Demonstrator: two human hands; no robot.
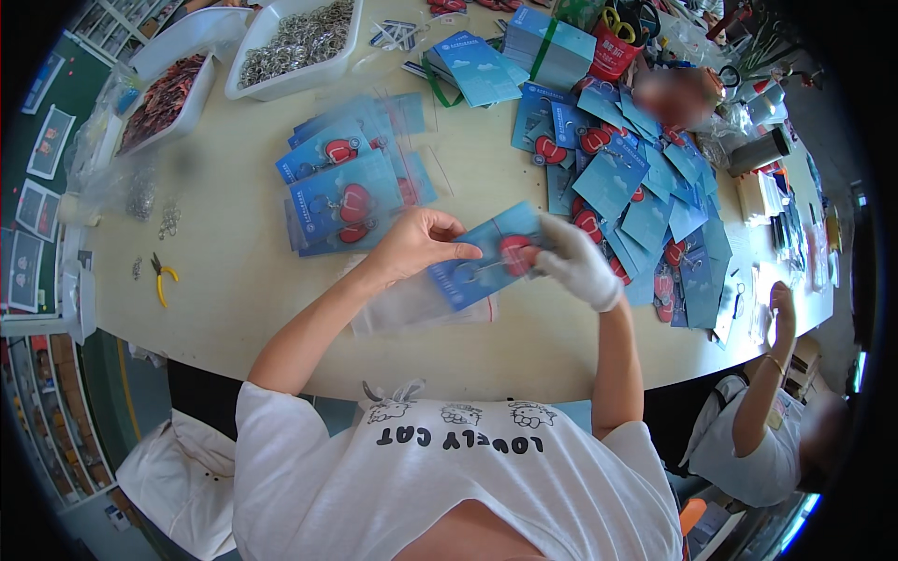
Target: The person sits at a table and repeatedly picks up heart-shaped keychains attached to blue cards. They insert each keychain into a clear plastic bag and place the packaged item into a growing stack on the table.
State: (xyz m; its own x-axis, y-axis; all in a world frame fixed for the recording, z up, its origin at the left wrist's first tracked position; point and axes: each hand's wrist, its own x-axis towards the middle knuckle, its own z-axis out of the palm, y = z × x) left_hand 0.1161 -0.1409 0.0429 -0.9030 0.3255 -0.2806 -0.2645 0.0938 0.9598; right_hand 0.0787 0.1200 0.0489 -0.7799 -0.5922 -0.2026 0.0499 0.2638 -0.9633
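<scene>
Over the table's near middle, a blue backing card (491, 229) is held tilted between my hands. It carries a red apple-like keychain (515, 254) with a metal ring. My bare left hand (416, 245) is closed, pinching the card's left edge between thumb and fingers. My right hand (578, 264), in a white glove and slightly blurred, is closed on the card's right end, fingertips by the red pendant. Beneath lie clear plastic bags (393, 310). Left of them is a stack of bagged cards with red keychains (346, 201).
Many unbagged cards with keychains (622, 178) pile up at right. White bins hold metal rings (297, 42) and red pieces (166, 101) at far left. Yellow-handled pliers (164, 280) lie at left. Bundled cards (547, 45) stand far back. Another person (762, 421) sits at right.
</scene>
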